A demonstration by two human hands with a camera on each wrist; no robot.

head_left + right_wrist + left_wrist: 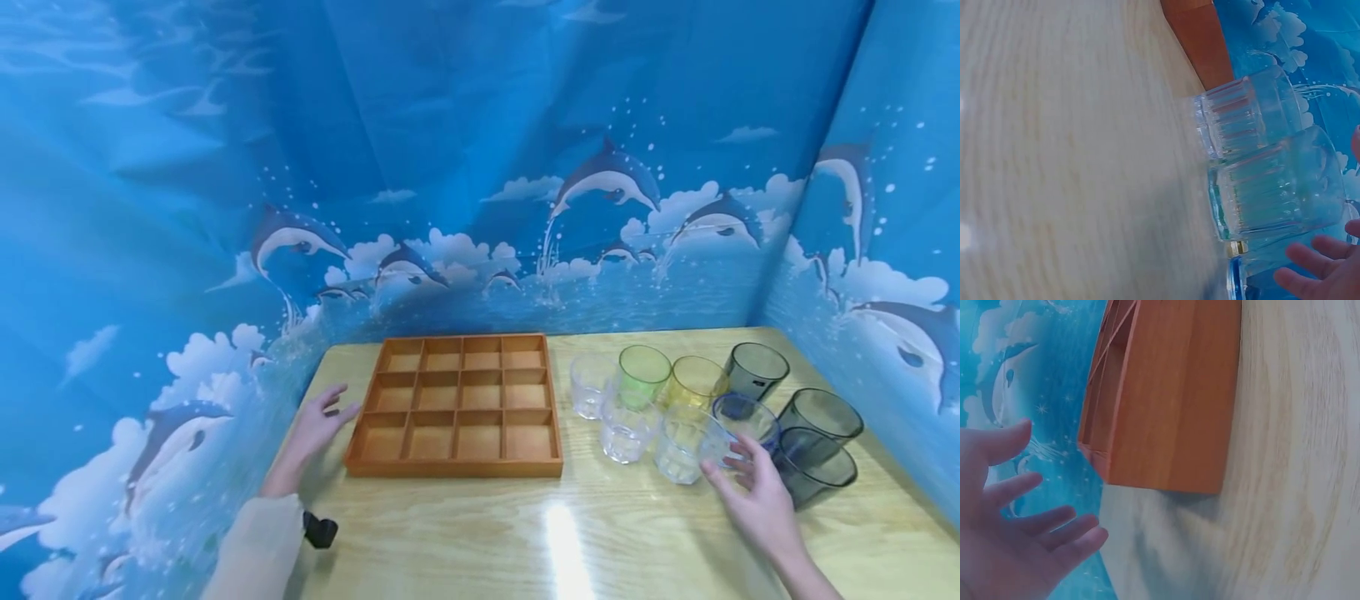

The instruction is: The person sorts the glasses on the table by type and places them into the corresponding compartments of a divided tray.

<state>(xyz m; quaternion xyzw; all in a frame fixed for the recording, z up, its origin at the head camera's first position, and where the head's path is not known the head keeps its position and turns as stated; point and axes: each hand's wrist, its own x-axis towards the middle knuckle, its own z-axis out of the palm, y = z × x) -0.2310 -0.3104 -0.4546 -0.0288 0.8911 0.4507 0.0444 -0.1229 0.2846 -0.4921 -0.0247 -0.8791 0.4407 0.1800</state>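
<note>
My left hand (318,425) hovers at the left side of a wooden divided box (457,470), fingers spread and holding nothing. In the left wrist view that hand (1029,531) stands apart from the box's outer wall (1172,406). On the right, my right hand (761,500) is in front of a blue-tinted glass (765,429), with thumb and fingers apart. A clear glass (678,454) stands just left of it. The right wrist view has the fingers (1310,259) near the clear glass (1272,194) and the blue glass (1234,281); contact is unclear.
Two more clear glasses (624,437), a green glass (643,367) and a yellow glass (696,379) stand between box and right hand. Dark grey glasses (757,367) occupy the right side. A blue dolphin-print curtain (465,167) borders the wooden table (450,533).
</note>
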